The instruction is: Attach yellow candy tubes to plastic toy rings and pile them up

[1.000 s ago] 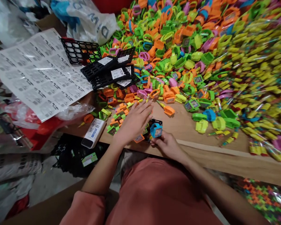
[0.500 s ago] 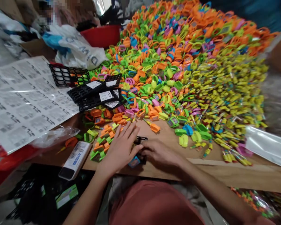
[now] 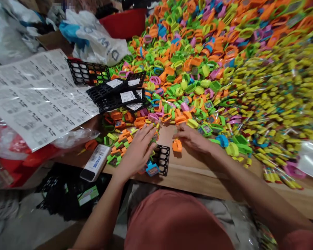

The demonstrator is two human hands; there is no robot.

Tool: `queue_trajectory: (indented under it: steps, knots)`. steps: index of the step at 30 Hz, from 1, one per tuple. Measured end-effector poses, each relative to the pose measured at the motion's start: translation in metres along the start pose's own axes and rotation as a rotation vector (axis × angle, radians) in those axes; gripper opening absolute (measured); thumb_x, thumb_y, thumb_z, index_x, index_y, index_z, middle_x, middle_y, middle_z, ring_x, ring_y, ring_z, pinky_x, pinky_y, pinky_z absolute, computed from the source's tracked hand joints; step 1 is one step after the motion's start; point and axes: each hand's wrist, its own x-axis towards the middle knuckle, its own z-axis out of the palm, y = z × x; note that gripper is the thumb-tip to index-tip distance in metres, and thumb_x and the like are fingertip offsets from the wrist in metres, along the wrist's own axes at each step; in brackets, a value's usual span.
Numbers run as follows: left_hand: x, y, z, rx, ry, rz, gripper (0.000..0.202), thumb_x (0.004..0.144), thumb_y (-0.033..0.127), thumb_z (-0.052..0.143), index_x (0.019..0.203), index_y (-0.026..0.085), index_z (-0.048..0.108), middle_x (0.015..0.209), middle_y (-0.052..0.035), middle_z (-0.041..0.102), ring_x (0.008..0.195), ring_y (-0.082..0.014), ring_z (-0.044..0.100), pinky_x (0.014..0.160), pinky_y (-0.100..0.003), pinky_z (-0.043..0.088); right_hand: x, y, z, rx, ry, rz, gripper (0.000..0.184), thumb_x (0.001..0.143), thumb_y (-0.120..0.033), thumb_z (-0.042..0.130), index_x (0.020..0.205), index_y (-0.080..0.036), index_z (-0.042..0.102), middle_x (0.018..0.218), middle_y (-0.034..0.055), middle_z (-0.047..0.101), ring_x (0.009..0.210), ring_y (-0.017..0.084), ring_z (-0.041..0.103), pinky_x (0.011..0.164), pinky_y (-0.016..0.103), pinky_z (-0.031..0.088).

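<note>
My left hand point(image 3: 137, 151) lies palm down with its fingers stretched out, over small coloured plastic pieces and the edge of a black mesh holder point(image 3: 165, 156). A blue toy watch point(image 3: 152, 169) sits by that hand's thumb side, partly on the mesh. To the right, my right hand point(image 3: 194, 138) hovers over the wooden table, its fingers loosely bent and reaching left at the edge of the toy watch pile. Just below its fingertips lies an orange toy watch point(image 3: 177, 146). Nothing shows in the right hand, though its thumb side is partly hidden.
A large heap of toy watches point(image 3: 177, 62) rises behind the hands. Yellow small sticks point(image 3: 273, 93) heap at the right. Labelled black mesh holders point(image 3: 117, 92), a label sheet point(image 3: 41, 100), a white box-shaped device point(image 3: 96, 163) and a red basin point(image 3: 125, 24) are at the left.
My right hand has let go of the black mesh holder and moved right and up toward the heap. My left hand stays over the pieces. The view has shifted.
</note>
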Motion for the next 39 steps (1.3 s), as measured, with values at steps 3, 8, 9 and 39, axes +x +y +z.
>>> queue_trajectory:
  steps: [3, 8, 9, 39]
  knots:
    - [0.001, 0.002, 0.000, 0.028, -0.026, 0.015, 0.050, 0.107, 0.035, 0.034, 0.155, 0.022, 0.041, 0.165, -0.0082, 0.037, 0.158, -0.0230, 0.026, 0.132, -0.052, 0.020, -0.021, -0.019, 0.021, 0.311, -0.009, -0.034, 0.023, 0.101, -0.029, 0.055, 0.110, -0.019, 0.074, 0.109, 0.0094, 0.064, 0.103, 0.023, 0.059, 0.094, 0.033, 0.047]
    - [0.000, 0.003, -0.001, 0.050, -0.024, 0.027, 0.048, 0.107, 0.031, 0.033, 0.152, 0.022, 0.045, 0.161, -0.0089, 0.044, 0.155, -0.0227, 0.034, 0.132, -0.053, 0.020, -0.037, -0.064, 0.077, 0.734, 0.098, 0.069, 0.026, 0.100, -0.028, 0.053, 0.118, -0.018, 0.068, 0.110, 0.0072, 0.070, 0.103, 0.023, 0.064, 0.095, 0.036, 0.051]
    - [0.000, 0.003, -0.001, 0.053, -0.018, 0.031, 0.048, 0.107, 0.030, 0.033, 0.152, 0.022, 0.045, 0.160, -0.0092, 0.045, 0.154, -0.0226, 0.035, 0.132, -0.053, 0.021, -0.036, -0.069, 0.086, 0.743, 0.087, 0.076, 0.024, 0.099, -0.026, 0.051, 0.112, -0.017, 0.068, 0.106, 0.0069, 0.071, 0.098, 0.022, 0.065, 0.092, 0.034, 0.052]
    - [-0.011, 0.001, 0.012, 0.452, 0.033, 0.053, 0.057, 0.105, 0.051, 0.033, 0.150, 0.020, 0.051, 0.161, -0.0084, 0.044, 0.148, -0.0324, 0.042, 0.122, -0.062, 0.032, -0.009, 0.001, -0.065, -0.518, 0.088, 0.487, 0.025, 0.104, -0.017, 0.052, 0.108, -0.011, 0.076, 0.110, 0.0165, 0.071, 0.109, 0.026, 0.064, 0.098, 0.035, 0.049]
